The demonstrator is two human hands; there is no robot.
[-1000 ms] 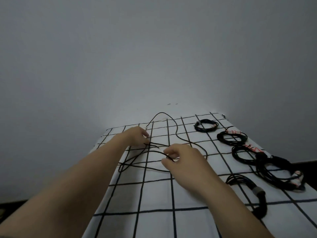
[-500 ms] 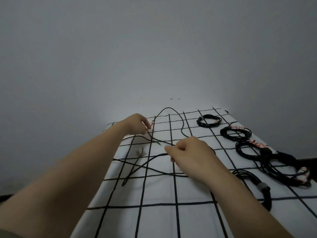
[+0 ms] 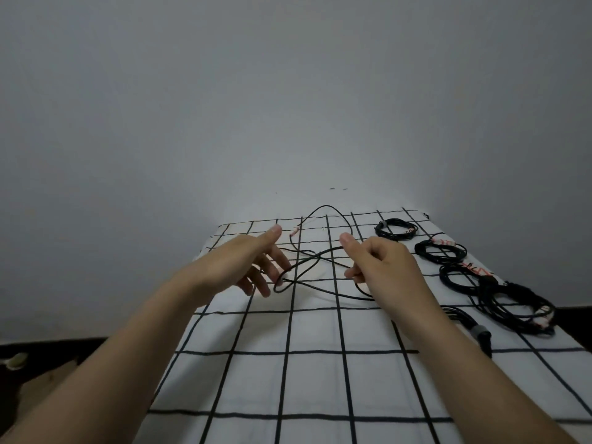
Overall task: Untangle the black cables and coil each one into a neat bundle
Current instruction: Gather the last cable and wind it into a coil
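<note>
I see the left hand (image 3: pixel 253 261) spread open against the loose cable (image 3: pixel 326 206) lying mid-cloth (image 3: pixel 314 331), the right hand (image 3: pixel 384 267) pinching it, with coiled bundles (image 3: pixel 423 253) lying well to the right.

White black-gridded cloth (image 3: pixel 315 382) against a plain grey wall (image 3: pixel 288 91)
</note>
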